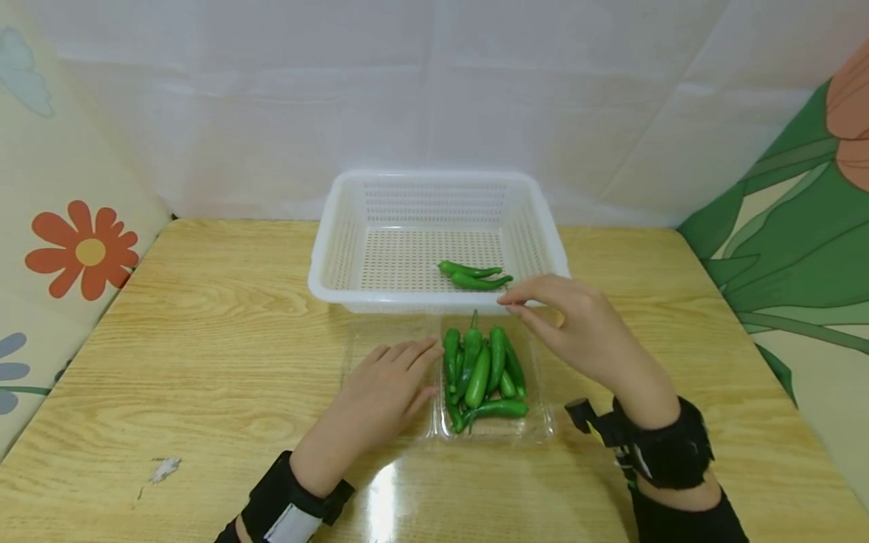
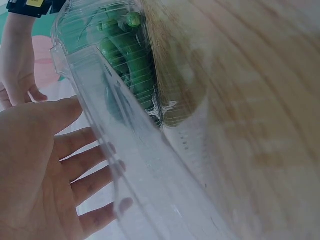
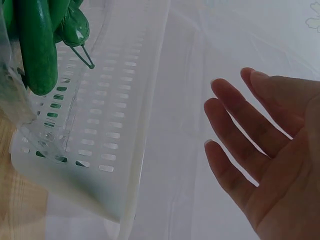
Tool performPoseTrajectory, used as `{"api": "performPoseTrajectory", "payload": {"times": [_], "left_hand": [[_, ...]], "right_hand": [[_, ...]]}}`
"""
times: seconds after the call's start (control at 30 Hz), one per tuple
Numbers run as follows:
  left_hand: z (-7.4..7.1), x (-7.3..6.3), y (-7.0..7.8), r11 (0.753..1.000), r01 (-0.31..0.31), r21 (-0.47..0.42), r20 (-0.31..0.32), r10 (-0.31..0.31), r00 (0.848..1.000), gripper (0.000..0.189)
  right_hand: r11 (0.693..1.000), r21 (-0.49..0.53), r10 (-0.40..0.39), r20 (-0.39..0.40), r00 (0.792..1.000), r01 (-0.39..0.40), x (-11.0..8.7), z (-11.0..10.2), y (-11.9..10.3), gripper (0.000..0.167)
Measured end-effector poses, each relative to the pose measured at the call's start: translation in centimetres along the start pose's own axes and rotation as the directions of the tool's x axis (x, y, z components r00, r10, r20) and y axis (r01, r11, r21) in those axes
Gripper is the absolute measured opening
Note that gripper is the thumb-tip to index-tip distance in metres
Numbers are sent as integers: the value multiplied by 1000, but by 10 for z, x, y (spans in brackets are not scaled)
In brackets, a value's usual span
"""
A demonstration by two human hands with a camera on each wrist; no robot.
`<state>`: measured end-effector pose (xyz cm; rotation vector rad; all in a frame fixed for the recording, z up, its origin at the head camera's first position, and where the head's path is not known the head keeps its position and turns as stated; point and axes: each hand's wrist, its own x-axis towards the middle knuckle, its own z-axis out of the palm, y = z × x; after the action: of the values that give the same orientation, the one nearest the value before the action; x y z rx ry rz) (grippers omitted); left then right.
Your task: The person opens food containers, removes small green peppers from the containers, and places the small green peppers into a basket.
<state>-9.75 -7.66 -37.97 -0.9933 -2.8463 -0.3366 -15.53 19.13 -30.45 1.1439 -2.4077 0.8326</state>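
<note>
A clear plastic clamshell box point(image 1: 543, 422) lies unfolded on the table, its right half filled with several green chili peppers point(image 1: 478, 373). My left hand point(image 1: 387, 385) is over the box's left half, fingers loosely extended toward the peppers. In the left wrist view the fingers of that hand point(image 2: 55, 165) are spread beside the clear plastic wall; whether they touch it I cannot tell. My right hand point(image 1: 577, 324) hovers at the front right rim of a white plastic basket point(image 1: 428, 296), holding nothing. Two green peppers point(image 1: 475, 275) lie inside the basket. In the right wrist view the right hand's fingers point(image 3: 240, 120) are apart and bare.
The white basket stands behind the clamshell box, near the white cloth point(image 1: 271, 113) at the back. Printed floral panels point(image 1: 75, 249) flank the wood-grain table point(image 1: 224, 339) on both sides. A worn patch point(image 1: 164, 470) marks the table's front left.
</note>
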Motion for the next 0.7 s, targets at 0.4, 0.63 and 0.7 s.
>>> {"api": "performPoseTrajectory", "payload": {"times": [0.4, 0.63, 0.7], "left_hand": [[-1, 0, 0, 1000, -7, 10, -16, 7, 1000, 53], [-1, 0, 0, 1000, -7, 14, -11, 7, 1000, 53], [-1, 1, 0, 1000, -4, 16, -3, 4, 1000, 54]], "right_hand": [[980, 27, 177, 323, 930, -196, -3, -2, -12, 21], [961, 10, 245, 443, 863, -278, -4, 2, -14, 24], [958, 3, 253, 463, 849, -286, -5, 3, -13, 27]]}}
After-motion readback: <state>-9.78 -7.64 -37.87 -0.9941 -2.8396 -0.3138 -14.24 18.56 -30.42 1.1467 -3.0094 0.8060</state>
